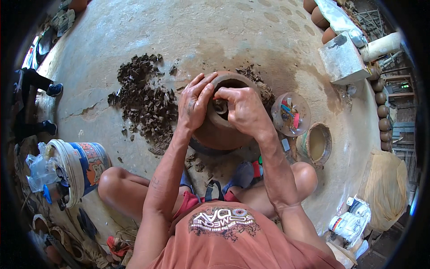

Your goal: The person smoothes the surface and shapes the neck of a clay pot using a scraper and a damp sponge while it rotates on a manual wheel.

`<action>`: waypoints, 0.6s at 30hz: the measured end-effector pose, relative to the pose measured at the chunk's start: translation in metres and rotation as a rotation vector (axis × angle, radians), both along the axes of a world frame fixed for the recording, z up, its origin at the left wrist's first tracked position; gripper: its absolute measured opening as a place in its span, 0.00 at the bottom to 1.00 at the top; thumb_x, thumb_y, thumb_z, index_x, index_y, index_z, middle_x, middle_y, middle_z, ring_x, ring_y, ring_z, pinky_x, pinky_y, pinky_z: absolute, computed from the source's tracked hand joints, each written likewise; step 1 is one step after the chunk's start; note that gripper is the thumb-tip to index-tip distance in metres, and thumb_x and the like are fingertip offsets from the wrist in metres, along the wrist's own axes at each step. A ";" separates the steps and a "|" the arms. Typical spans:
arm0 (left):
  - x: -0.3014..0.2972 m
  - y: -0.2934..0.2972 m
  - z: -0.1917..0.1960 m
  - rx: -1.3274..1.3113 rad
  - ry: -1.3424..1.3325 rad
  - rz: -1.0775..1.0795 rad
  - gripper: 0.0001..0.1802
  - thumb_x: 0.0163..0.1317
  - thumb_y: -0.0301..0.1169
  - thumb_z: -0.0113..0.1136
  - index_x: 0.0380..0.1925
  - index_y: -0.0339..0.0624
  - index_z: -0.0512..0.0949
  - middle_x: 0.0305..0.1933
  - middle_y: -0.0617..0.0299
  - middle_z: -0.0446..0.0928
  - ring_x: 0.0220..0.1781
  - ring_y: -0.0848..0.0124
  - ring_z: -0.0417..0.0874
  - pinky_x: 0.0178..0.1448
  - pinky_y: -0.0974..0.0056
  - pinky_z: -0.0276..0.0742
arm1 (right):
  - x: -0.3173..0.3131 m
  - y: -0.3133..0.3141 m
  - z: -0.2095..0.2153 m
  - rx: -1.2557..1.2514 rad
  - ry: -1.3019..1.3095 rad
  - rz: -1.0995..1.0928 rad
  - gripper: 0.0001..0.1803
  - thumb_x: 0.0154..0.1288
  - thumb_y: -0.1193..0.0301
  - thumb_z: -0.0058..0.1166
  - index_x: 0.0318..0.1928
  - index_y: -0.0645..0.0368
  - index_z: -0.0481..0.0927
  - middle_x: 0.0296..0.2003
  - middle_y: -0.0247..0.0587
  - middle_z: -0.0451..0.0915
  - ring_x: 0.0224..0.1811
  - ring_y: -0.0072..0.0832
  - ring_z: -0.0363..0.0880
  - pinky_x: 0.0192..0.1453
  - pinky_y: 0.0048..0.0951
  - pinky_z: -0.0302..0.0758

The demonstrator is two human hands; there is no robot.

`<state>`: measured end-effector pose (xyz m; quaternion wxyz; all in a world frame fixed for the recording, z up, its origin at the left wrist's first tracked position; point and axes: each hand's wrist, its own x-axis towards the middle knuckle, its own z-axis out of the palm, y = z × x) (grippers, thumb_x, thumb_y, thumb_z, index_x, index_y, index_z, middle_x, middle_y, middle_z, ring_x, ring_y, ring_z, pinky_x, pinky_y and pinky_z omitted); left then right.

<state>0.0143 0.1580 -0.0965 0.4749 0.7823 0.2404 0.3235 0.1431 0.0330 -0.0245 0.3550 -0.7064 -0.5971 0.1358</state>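
Observation:
A round brown clay pot point(226, 134) with a thick rim stands between my bent legs, its mouth facing up. Against the left side of its rim and shoulder lies my left hand point(193, 104), fingers stretched out. My right hand point(247, 111) is curled at the right of the mouth, with its fingertips just inside the opening. Whatever those fingers pinch, if anything, is hidden. The pot's inside is dark and partly covered by the hands. A dark round base shows under the pot's near side.
Dark clay scraps point(145, 105) lie left of the pot. On the right are a shallow tub point(306, 107) of small coloured items and a container of murky water point(328, 150). A large bucket point(96, 163) stands left; a pale block point(342, 58) sits far right. Another person's legs point(36, 83) show far left.

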 end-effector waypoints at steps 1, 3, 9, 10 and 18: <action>0.002 0.002 0.001 0.011 -0.013 -0.003 0.24 0.79 0.44 0.53 0.65 0.48 0.85 0.67 0.52 0.85 0.77 0.46 0.76 0.78 0.49 0.71 | 0.002 0.000 0.003 -0.014 0.017 0.022 0.13 0.62 0.80 0.55 0.44 0.59 0.89 0.38 0.59 0.88 0.46 0.54 0.89 0.51 0.50 0.84; 0.002 0.000 -0.001 0.004 0.005 0.008 0.25 0.79 0.45 0.52 0.65 0.46 0.85 0.68 0.53 0.84 0.77 0.45 0.76 0.78 0.49 0.71 | 0.006 -0.003 0.013 -0.027 0.003 0.053 0.13 0.62 0.80 0.54 0.43 0.60 0.89 0.38 0.60 0.88 0.46 0.54 0.89 0.51 0.49 0.84; -0.013 -0.019 0.004 0.032 -0.235 0.189 0.32 0.73 0.47 0.65 0.69 0.37 0.79 0.74 0.43 0.78 0.84 0.44 0.67 0.83 0.45 0.63 | 0.015 -0.015 0.036 -0.156 0.075 0.069 0.11 0.64 0.79 0.53 0.42 0.62 0.88 0.37 0.58 0.88 0.44 0.51 0.90 0.50 0.47 0.84; -0.020 -0.028 0.010 0.177 -0.217 0.167 0.35 0.69 0.48 0.69 0.69 0.38 0.80 0.75 0.44 0.77 0.85 0.43 0.65 0.84 0.41 0.59 | 0.011 -0.017 0.041 -0.161 0.081 0.060 0.10 0.66 0.79 0.53 0.41 0.63 0.88 0.36 0.57 0.89 0.43 0.51 0.91 0.50 0.47 0.84; -0.031 -0.065 0.025 0.200 -0.332 0.187 0.28 0.70 0.31 0.68 0.68 0.31 0.78 0.72 0.45 0.80 0.82 0.47 0.71 0.85 0.43 0.58 | -0.020 -0.019 0.059 0.128 0.109 -0.104 0.05 0.67 0.78 0.57 0.40 0.64 0.85 0.34 0.56 0.88 0.38 0.51 0.91 0.43 0.45 0.84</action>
